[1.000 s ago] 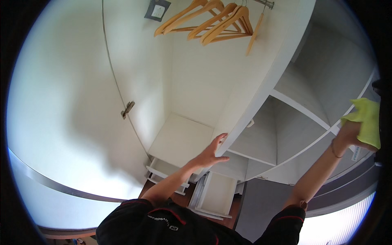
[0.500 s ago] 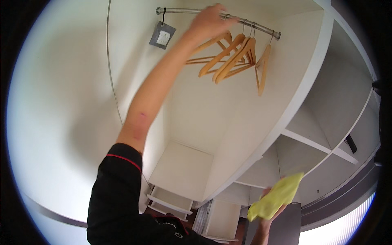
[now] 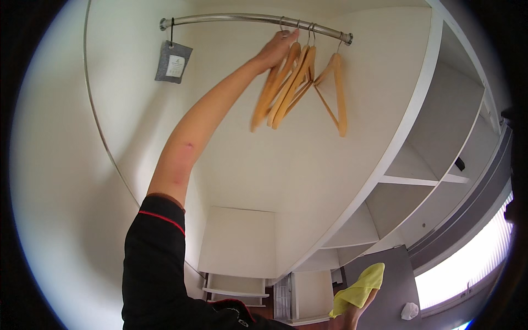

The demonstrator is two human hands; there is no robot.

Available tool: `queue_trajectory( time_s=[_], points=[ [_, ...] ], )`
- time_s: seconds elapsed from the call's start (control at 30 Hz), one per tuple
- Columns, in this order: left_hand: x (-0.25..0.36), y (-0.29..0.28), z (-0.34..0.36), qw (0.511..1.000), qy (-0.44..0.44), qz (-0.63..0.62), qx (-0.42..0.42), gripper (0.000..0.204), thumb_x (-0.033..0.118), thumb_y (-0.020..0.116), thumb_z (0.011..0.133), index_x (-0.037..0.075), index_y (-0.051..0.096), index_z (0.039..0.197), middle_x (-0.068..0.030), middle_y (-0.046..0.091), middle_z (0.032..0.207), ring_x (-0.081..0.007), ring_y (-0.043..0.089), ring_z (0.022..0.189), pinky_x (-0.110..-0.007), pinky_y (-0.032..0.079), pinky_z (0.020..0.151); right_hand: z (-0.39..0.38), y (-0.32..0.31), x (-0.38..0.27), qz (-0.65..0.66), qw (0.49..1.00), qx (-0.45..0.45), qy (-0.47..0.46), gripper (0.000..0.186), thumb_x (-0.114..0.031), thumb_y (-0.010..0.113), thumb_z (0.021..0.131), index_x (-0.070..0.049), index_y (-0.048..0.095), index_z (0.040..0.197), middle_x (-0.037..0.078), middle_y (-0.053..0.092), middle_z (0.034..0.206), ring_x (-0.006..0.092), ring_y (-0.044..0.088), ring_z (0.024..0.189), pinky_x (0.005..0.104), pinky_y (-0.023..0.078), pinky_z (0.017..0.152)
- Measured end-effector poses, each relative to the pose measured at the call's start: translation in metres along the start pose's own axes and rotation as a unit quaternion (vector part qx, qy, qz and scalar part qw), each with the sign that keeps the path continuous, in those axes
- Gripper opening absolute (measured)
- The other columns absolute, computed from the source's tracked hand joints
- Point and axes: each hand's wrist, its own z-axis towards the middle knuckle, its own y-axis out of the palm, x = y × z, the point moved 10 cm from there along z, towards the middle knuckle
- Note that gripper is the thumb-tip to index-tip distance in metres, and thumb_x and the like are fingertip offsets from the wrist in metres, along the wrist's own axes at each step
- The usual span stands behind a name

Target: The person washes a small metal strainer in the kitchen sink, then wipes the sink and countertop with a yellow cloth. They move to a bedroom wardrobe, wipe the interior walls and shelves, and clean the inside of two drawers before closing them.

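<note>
High in the wardrobe, my left hand [image 3: 276,49] is closed at the hook of a wooden hanger [image 3: 265,104], just under the metal rail [image 3: 231,18]. More wooden hangers [image 3: 297,88] hang bunched right beside it, and one hanger [image 3: 340,102] hangs apart near the rail's right end. Low on the right, my right hand [image 3: 367,302] holds a yellow cloth [image 3: 360,289], which covers most of its fingers.
A grey pouch [image 3: 174,61] with a white label hangs at the rail's left end. White shelves [image 3: 410,180] stand to the right. Below are pulled-out drawers [image 3: 236,287], a dark grey surface [image 3: 385,269] and a crumpled white item [image 3: 410,311].
My left hand has come down from the rail to a hanger's hook. The hangers are now pushed closer together toward the right. The right hand with the cloth sits lower.
</note>
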Motion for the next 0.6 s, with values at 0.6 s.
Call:
queue_trajectory(
  time_s=[0.6],
  points=[
    [-0.009,0.114,0.043,0.999,-0.002,0.032,0.039,0.093,0.07,0.054,0.094,-0.006,0.041,0.146,-0.0224,0.062,0.126,-0.0325,0.061,0.118,-0.045,0.051,0.096,-0.076,-0.06,-0.019,-0.111,0.984,0.124,-0.067,0.062,-0.032,0.062,0.099,-0.005,0.037,0.149,0.009,0.054,0.122,0.0189,0.059,0.1,0.0341,0.053,0.084]
  ],
)
